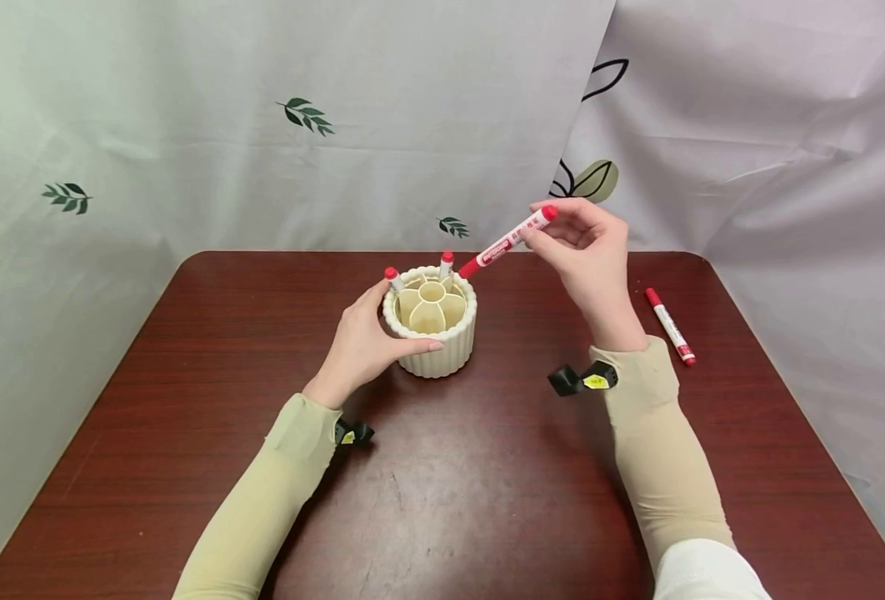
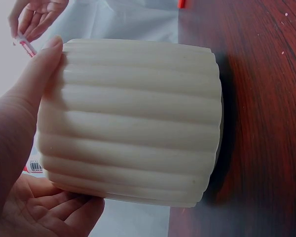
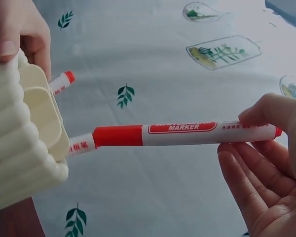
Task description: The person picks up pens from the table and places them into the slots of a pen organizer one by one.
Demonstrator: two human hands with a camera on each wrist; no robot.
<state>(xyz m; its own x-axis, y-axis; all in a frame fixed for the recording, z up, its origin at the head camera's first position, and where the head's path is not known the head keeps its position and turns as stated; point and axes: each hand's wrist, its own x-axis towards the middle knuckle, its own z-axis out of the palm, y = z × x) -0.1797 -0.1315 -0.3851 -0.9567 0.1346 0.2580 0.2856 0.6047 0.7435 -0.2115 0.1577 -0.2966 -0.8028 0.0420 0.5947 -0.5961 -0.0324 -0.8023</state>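
Note:
A cream ribbed pen holder (image 1: 442,354) with several compartments stands on the table. My left hand (image 1: 363,337) grips its left side, thumb across the front of the rim. The left wrist view shows the holder's ribbed wall (image 2: 138,108) close up, fingers round it. Two red-capped markers stand in the holder, one at the left (image 1: 393,279) and one at the back (image 1: 446,265). Above the right side, my right hand (image 1: 588,254) pinches a red and white whiteboard marker (image 3: 182,133) between thumb and fingers near its rear end. It slants, red cap down toward the rim.
Another red and white marker (image 1: 670,325) lies on the dark red wooden table (image 1: 427,500), right of my right forearm. A pale curtain with leaf prints (image 1: 442,125) hangs behind the table and along both sides.

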